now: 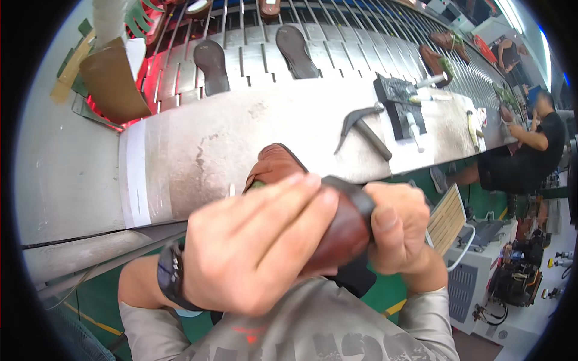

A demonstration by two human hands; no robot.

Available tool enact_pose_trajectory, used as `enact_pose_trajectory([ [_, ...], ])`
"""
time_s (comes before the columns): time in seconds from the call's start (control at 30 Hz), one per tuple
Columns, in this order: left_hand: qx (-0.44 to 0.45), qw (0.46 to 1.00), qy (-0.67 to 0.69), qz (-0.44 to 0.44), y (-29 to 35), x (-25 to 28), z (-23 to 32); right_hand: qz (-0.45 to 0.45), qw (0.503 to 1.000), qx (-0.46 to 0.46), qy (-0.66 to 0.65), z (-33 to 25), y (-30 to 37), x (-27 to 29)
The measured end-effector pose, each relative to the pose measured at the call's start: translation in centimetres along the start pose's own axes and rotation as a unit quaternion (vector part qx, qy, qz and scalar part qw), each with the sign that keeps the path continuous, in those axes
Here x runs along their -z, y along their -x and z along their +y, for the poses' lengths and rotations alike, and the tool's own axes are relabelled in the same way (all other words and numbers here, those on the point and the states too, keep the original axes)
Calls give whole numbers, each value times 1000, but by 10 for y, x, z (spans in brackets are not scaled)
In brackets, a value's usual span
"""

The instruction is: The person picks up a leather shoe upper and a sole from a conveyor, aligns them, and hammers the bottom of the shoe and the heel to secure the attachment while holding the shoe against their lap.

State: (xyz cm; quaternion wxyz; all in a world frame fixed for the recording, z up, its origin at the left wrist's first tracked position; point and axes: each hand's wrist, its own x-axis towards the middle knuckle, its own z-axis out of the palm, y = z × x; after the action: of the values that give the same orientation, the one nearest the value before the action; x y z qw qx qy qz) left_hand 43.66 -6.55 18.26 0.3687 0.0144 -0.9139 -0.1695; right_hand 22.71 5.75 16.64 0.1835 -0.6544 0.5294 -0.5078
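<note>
A glossy reddish-brown leather shoe (344, 231) with a dark sole edge is between my hands, above the near edge of the table. My left hand (256, 243) lies across it with the fingers pressed together on the leather, thumb hidden. My right hand (398, 225) is closed round the dark edge at the other side, with the thumb bent against it. Beyond my left fingers shows a lighter brown shoe part (274, 163) with a bit of green inside; my hand hides where it ends, so I cannot tell if it belongs to a second shoe.
On the worn white table (223, 132) lie a hammer (367, 132) and a black block (400, 105) with tools. Behind runs a slatted conveyor (253, 54) bearing dark soles (212, 65) and brown shoes (435, 65). A co-worker (536, 132) sits at the right.
</note>
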Motion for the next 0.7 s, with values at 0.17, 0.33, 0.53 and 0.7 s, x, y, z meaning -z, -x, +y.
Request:
enact_pose_trajectory([
  [0.17,-52,999,-13,2,36,-26,19,24,996,-47,-65,2,60,-15],
  [0.33,-70,997,-32,-25,49,-34,27,-9,992,-95,-81,0,73,-13],
  [0.53,-92,992,-65,-60,54,-43,31,-117,986,-105,59,-7,66,4],
  [0.7,-123,984,-105,-80,58,-56,17,-163,973,-136,88,19,66,1],
])
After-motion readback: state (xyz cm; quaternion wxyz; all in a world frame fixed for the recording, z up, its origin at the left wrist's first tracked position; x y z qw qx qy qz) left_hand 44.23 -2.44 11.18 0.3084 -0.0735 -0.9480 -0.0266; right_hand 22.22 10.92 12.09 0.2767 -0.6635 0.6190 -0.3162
